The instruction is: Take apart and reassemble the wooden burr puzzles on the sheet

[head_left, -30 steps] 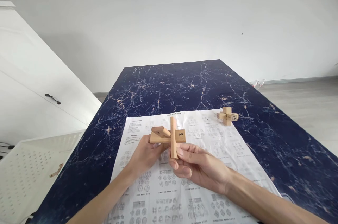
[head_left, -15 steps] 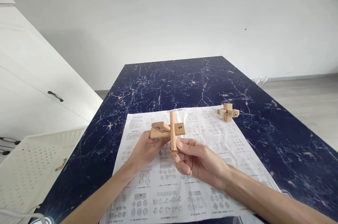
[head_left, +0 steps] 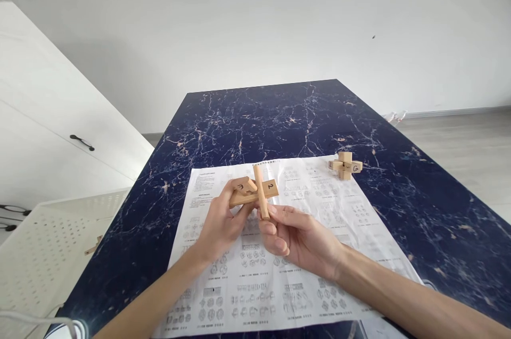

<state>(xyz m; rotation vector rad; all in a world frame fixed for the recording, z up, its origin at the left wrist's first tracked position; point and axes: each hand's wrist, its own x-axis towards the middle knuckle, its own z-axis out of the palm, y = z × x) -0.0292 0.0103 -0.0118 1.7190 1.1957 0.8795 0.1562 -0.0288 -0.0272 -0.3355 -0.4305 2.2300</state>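
Observation:
My left hand (head_left: 223, 222) is closed around the left end of a group of flat wooden puzzle pieces (head_left: 270, 188), one marked 2 and another marked with a dark character. Between the thumb and fingers of my right hand (head_left: 297, 232) is the lower end of a narrow wooden puzzle stick (head_left: 261, 192). This stick crosses in front of the left hand's pieces, tilted slightly left at its top. Whether it is slotted into them or only touching, I cannot tell. Both hands are above a printed instruction sheet (head_left: 255, 280) with rows of small diagrams.
An assembled wooden cross puzzle (head_left: 345, 165) stands at the sheet's upper right corner on the dark blue marbled table (head_left: 255, 121). Left of the table are a white perforated surface (head_left: 59, 232) holding a small wooden piece (head_left: 93, 246) and a white cabinet (head_left: 59, 99).
The narrow stick has tipped, its top leaning left. My left fingers have come up around the piece with the dark character. The whole view has shifted slightly.

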